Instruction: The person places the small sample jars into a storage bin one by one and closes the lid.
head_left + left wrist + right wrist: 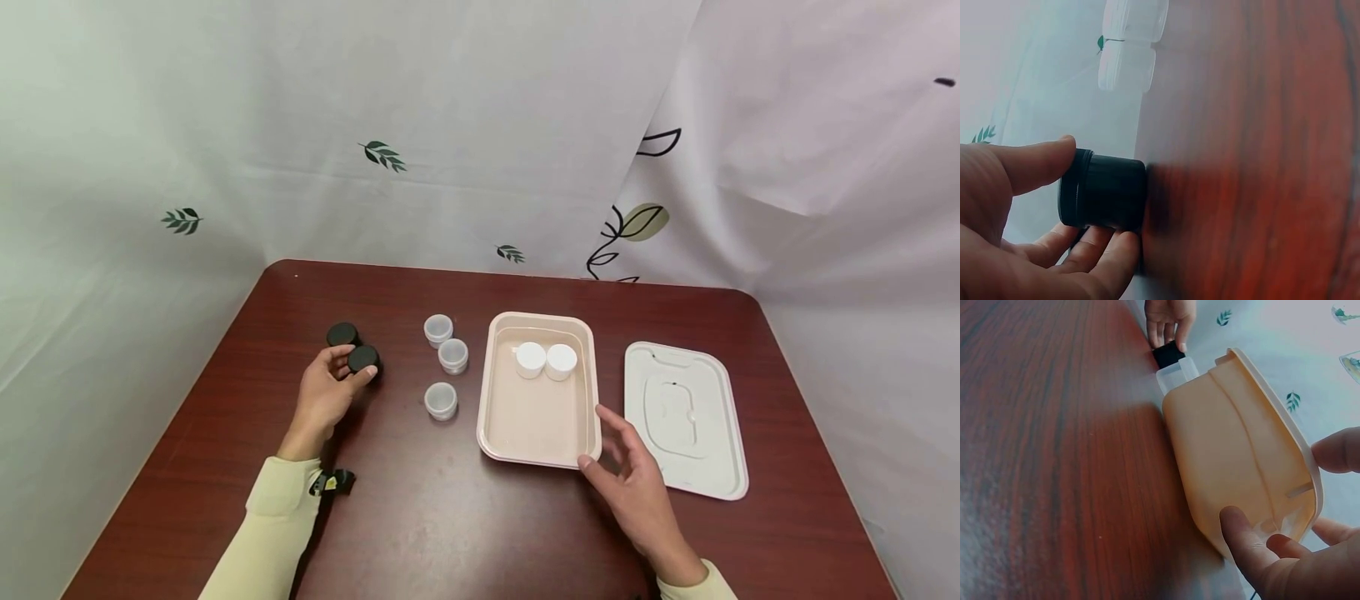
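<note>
My left hand (325,395) grips a small black jar (363,360), which stands on the table at the left. In the left wrist view the thumb is at the edge of its lid (1074,190) and the fingers are on the opposite side. A second black jar (342,335) is just behind it, partly hidden. At the near right corner of a beige plastic box (537,454), my right hand (637,492) holds the rim between thumb and fingers. Two white round jars (530,360) stand side by side inside the box, toward its far end.
Three small clear jars (441,401) stand between the left hand and the box. A white box lid (686,421) lies flat on the table to the right. Behind the brown table (420,533) hangs a white curtain (480,125) with leaf prints.
</note>
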`<action>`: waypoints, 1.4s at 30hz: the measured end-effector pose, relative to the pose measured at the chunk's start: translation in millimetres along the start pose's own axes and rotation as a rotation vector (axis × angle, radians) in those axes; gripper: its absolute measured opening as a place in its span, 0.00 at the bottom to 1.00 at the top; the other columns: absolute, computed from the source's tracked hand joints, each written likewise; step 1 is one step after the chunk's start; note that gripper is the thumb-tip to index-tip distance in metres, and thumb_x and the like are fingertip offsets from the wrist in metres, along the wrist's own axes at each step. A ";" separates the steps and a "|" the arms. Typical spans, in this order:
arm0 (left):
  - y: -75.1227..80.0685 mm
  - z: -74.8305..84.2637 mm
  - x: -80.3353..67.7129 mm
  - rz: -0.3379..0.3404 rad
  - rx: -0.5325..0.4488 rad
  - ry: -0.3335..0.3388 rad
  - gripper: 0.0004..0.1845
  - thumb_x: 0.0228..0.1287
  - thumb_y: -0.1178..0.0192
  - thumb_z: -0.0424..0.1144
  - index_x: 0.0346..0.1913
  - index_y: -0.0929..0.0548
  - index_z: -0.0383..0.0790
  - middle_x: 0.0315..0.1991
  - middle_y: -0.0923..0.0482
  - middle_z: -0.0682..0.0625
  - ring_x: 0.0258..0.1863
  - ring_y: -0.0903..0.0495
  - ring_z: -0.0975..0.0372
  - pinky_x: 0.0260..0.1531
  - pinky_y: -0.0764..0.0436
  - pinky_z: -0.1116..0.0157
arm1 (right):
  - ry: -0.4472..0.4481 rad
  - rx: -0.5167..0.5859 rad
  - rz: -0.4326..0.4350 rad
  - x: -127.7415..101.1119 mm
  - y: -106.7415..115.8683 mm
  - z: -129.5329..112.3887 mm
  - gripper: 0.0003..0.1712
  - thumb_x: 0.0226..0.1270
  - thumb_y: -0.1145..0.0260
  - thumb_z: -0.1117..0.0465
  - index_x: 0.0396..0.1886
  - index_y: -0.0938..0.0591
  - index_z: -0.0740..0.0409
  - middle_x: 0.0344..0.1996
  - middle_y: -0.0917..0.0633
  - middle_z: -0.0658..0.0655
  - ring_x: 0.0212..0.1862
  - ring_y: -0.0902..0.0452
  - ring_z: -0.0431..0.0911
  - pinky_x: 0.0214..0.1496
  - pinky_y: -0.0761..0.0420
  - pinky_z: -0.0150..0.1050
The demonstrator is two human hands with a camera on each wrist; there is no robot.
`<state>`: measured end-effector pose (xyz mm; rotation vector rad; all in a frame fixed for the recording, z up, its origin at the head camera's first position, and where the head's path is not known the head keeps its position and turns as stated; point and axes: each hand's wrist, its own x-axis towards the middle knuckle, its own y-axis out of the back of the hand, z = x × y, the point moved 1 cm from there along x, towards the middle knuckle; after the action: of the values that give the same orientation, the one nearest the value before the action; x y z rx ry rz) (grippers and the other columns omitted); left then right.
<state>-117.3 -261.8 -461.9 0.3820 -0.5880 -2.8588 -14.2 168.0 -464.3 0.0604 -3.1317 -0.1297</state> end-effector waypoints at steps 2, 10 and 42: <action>1.1 0.7 -0.5 0.005 0.007 0.001 0.35 0.74 0.33 0.41 0.79 0.34 0.38 0.75 0.33 0.36 0.72 0.31 0.46 0.62 0.26 0.56 | 0.004 0.005 -0.002 0.1 0.0 -0.1 0.40 0.70 0.30 0.73 0.79 0.33 0.59 0.74 0.28 0.68 0.68 0.22 0.38 0.52 0.13 0.32; 5.0 10.3 -6.8 0.005 0.001 -0.012 0.37 0.74 0.32 0.44 0.79 0.34 0.41 0.76 0.33 0.38 0.74 0.30 0.47 0.64 0.24 0.55 | 0.010 0.009 -0.001 -0.6 0.1 -1.2 0.40 0.70 0.30 0.74 0.79 0.34 0.60 0.74 0.29 0.70 0.68 0.21 0.38 0.52 0.12 0.32; -94.5 128.9 -29.9 -0.293 0.030 -0.361 0.30 0.65 0.25 0.37 0.69 0.22 0.42 0.63 0.17 0.44 0.63 0.16 0.49 0.58 0.14 0.55 | -0.006 -0.048 -0.002 -1.5 -0.7 -4.2 0.40 0.71 0.31 0.73 0.79 0.33 0.59 0.71 0.27 0.67 0.65 0.20 0.41 0.51 0.12 0.32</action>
<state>-139.4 -123.1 -380.0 -0.0562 -0.6856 -3.2321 -12.6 167.1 -460.2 0.0631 -3.1327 -0.2047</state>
